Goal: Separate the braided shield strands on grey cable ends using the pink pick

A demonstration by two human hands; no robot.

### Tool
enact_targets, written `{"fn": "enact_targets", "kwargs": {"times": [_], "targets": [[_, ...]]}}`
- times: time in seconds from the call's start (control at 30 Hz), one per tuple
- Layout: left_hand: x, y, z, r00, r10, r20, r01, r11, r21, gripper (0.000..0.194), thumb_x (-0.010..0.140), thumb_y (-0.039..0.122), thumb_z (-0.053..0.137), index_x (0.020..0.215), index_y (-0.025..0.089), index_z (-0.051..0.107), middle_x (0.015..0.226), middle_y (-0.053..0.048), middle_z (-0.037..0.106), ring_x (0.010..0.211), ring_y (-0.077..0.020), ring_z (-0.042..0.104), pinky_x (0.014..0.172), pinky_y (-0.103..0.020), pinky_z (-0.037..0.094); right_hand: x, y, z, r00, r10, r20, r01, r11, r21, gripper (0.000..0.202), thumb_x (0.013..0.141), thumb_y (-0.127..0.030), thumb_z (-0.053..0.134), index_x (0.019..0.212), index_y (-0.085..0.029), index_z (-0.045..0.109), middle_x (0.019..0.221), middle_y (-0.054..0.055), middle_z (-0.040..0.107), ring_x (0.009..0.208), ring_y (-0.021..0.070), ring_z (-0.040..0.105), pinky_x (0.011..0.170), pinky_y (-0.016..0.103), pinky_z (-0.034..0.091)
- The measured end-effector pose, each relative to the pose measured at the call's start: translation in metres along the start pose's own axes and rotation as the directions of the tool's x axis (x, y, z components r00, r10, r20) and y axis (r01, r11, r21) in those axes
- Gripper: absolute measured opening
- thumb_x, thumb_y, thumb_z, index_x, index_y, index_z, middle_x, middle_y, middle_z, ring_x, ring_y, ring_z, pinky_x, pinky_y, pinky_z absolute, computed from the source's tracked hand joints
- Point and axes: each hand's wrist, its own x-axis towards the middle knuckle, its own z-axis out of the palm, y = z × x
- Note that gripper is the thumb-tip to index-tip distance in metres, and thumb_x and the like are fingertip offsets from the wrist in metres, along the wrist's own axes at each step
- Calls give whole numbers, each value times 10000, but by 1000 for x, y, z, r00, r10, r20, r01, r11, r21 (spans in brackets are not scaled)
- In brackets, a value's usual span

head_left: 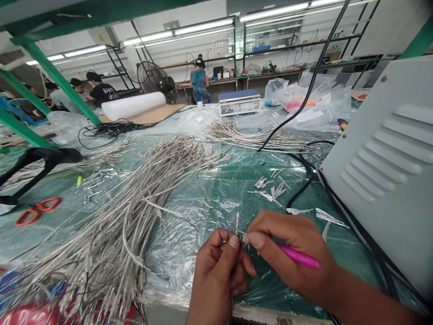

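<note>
Near the front edge of the bench, my left hand [223, 262] is closed in a pinch on what looks like a thin cable end, mostly hidden by the fingers. My right hand [292, 255] grips a slim tool with a pink handle [301, 256]; its thin tip meets the left fingertips, and its exact kind is unclear. A silvery strip [237, 221] shows just beyond the fingertips. To the left lies a large bundle of grey braided cables [145, 194], some with bare dark wire ends. Scraps of silver foil [274, 193] lie beyond my right hand.
A grey vented metal housing [382, 158] stands at right, with black cords [306, 180] beside it. Orange-handled scissors [39, 211] lie at left. Farther back are another cable bundle [237, 133], a scale [239, 103] and plastic bags [311, 99]. Several people sit in the background.
</note>
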Motion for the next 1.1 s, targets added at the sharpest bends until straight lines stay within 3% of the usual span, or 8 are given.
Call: {"fn": "enact_targets", "kwargs": {"times": [0.17, 0.27, 0.37, 0.5, 0.73, 1.1], "targets": [[-1, 1, 0, 999, 38, -17, -38, 999, -13, 193, 813, 263, 713, 797, 153, 555, 589, 6, 615, 419, -17, 225, 414, -161, 182, -1, -1, -3, 995, 68, -79, -75, 993, -95, 280, 940, -196, 508, 669, -176, 570, 609, -15, 577, 542, 86, 526, 532, 228, 407], [-3, 1, -1, 999, 32, -21, -32, 999, -18, 127, 821, 230, 697, 830, 131, 618, 643, -37, 657, 416, -15, 249, 407, -162, 218, -2, -2, -6, 989, 25, -146, -40, 994, -98, 256, 948, -199, 487, 718, -183, 597, 596, -17, 569, 511, 86, 510, 500, 237, 388], [-3, 0, -3, 1000, 27, -2, -27, 999, -36, 85, 870, 214, 631, 865, 134, 658, 561, -1, 609, 375, -23, 233, 368, -164, 245, -3, -3, -6, 992, -41, -118, 36, 998, -45, 245, 948, -183, 471, 737, -183, 596, 627, -5, 600, 535, 91, 542, 517, 235, 411], [-3, -1, -4, 999, 31, 30, -29, 998, -47, 128, 904, 229, 584, 899, 142, 678, 380, 87, 380, 339, -46, 222, 353, -166, 284, -2, -2, -3, 997, -35, -71, 29, 995, -94, 275, 942, -197, 473, 683, -169, 561, 598, 6, 569, 520, 97, 509, 497, 248, 369], [-2, -2, -4, 999, 42, 22, -40, 998, -51, 137, 909, 238, 580, 896, 140, 676, 390, 81, 391, 342, -46, 235, 357, -161, 305, -4, 1, -2, 999, -13, -42, 7, 990, -141, 310, 939, -195, 473, 634, -163, 512, 570, -5, 517, 498, 82, 449, 487, 246, 323], [-2, -1, -4, 998, 40, 40, -37, 997, -62, 130, 903, 251, 599, 898, 147, 677, 396, 84, 395, 342, -40, 226, 355, -157, 294, -3, 0, 0, 998, -12, -55, 3, 988, -157, 301, 944, -188, 471, 647, -178, 519, 577, -14, 523, 502, 87, 469, 491, 238, 345]]}}
